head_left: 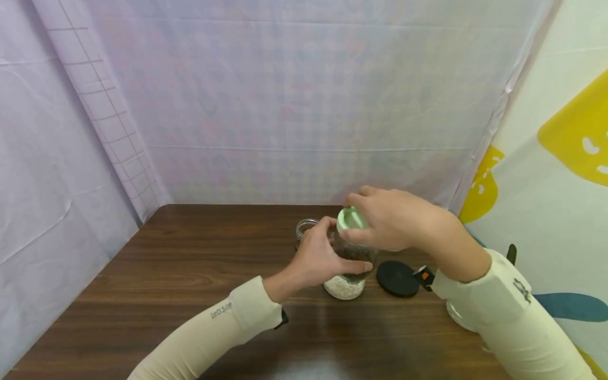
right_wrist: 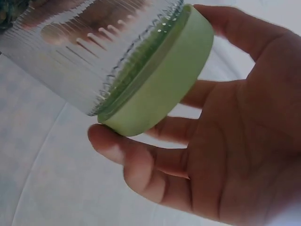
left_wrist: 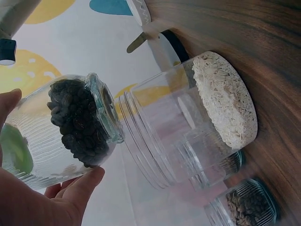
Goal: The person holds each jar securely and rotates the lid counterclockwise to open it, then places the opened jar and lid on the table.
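Right hand [head_left: 394, 224] round tipped jar [left_wrist: 61, 125] — beans.

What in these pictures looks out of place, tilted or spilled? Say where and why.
The ribbed glass jar with a green base, held by the right hand, is tipped mouth-down, coffee beans piled at its mouth above the open jar of oats. Nothing has spilled on the table.
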Demonstrator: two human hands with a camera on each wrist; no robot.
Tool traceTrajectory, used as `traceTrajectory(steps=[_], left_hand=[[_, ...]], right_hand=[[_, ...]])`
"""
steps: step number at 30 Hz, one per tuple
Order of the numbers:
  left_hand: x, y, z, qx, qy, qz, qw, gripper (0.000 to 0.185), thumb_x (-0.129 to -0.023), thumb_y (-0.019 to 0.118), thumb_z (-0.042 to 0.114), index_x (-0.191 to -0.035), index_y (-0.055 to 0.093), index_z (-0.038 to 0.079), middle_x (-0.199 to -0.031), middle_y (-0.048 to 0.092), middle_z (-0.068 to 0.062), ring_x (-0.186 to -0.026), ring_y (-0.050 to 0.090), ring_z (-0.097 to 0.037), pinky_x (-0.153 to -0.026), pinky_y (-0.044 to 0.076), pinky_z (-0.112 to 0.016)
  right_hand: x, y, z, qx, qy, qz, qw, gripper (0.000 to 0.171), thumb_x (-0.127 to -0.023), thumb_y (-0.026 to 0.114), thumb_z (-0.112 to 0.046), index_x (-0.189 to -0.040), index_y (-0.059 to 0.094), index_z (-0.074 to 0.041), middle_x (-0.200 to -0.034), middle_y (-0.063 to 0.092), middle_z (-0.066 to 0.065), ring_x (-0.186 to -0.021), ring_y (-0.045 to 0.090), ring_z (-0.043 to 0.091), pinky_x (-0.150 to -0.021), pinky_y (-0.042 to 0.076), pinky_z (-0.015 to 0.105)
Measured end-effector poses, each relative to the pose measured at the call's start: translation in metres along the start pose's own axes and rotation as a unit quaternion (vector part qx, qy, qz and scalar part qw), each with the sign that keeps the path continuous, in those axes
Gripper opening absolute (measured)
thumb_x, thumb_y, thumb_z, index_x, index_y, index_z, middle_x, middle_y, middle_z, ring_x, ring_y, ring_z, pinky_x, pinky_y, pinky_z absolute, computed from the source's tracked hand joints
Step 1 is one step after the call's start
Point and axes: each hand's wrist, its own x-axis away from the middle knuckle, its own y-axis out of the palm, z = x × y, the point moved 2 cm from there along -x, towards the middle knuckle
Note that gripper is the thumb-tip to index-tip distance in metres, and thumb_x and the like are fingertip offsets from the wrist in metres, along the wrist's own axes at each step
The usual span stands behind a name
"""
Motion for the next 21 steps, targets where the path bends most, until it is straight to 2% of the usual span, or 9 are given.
traceTrajectory(steps=[2, 5, 10, 14, 20, 21], left_hand=[[0.0000, 0.0004, -0.0006, 0.000, 0.000, 0.004, 1.0000, 0.075, -0.066, 0.092, 0.052, -0.123, 0.052, 0.024, -0.113, 0.059, 0.010, -0.097, 0.056, -0.013, -0.074, 0.051, -0.033], [0.0006, 0.0011, -0.0011, 0.003, 0.003, 0.006, 1.0000, 0.077, -0.066, 0.093, 0.052, -0.125, 0.052, 0.024, -0.115, 0.059, 0.011, -0.099, 0.056, -0.012, -0.078, 0.052, -0.033], [0.0015, 0.0020, -0.0008, 0.009, 0.014, 0.007, 0.9998, 0.082, -0.066, 0.093, 0.050, -0.130, 0.051, 0.021, -0.117, 0.060, 0.010, -0.101, 0.057, -0.011, -0.079, 0.052, -0.032], [0.0019, 0.0023, -0.0011, 0.012, 0.021, 0.006, 0.9997, 0.085, -0.066, 0.093, 0.049, -0.133, 0.049, 0.020, -0.115, 0.061, 0.010, -0.099, 0.058, -0.010, -0.076, 0.053, -0.030], [0.0010, 0.0028, -0.0009, 0.003, 0.030, 0.010, 0.9995, 0.087, -0.067, 0.093, 0.050, -0.135, 0.048, 0.021, -0.116, 0.060, 0.011, -0.098, 0.058, -0.010, -0.074, 0.052, -0.029], [0.0011, 0.0030, -0.0006, 0.002, 0.032, 0.010, 0.9995, 0.087, -0.067, 0.092, 0.050, -0.136, 0.048, 0.021, -0.117, 0.060, 0.011, -0.098, 0.058, -0.010, -0.074, 0.052, -0.029]], right_hand=[[0.0011, -0.0004, 0.0006, -0.014, -0.023, 0.002, 1.000, 0.049, -0.095, 0.062, -0.043, -0.136, 0.056, -0.016, -0.116, 0.060, 0.006, -0.079, 0.059, 0.018, -0.063, 0.049, 0.033], [0.0024, -0.0008, 0.0015, -0.027, -0.056, 0.004, 0.998, 0.050, -0.088, 0.067, -0.030, -0.135, 0.057, -0.017, -0.119, 0.060, 0.003, -0.080, 0.057, 0.015, -0.064, 0.048, 0.030], [0.0043, -0.0017, 0.0022, -0.039, -0.121, 0.011, 0.992, 0.055, -0.075, 0.070, -0.011, -0.130, 0.063, -0.020, -0.124, 0.061, -0.004, -0.097, 0.060, 0.014, -0.081, 0.052, 0.035], [0.0056, -0.0020, 0.0025, -0.039, -0.150, 0.007, 0.988, 0.062, -0.071, 0.072, -0.004, -0.129, 0.063, -0.022, -0.126, 0.059, -0.008, -0.112, 0.060, 0.014, -0.096, 0.052, 0.039], [0.0054, -0.0028, 0.0043, -0.047, -0.165, -0.001, 0.985, 0.068, -0.068, 0.074, 0.000, -0.131, 0.061, -0.022, -0.131, 0.057, -0.008, -0.118, 0.058, 0.013, -0.100, 0.051, 0.040], [0.0054, -0.0028, 0.0046, -0.049, -0.167, -0.002, 0.985, 0.068, -0.070, 0.074, -0.003, -0.133, 0.059, -0.021, -0.134, 0.056, -0.008, -0.120, 0.057, 0.014, -0.101, 0.051, 0.040]])
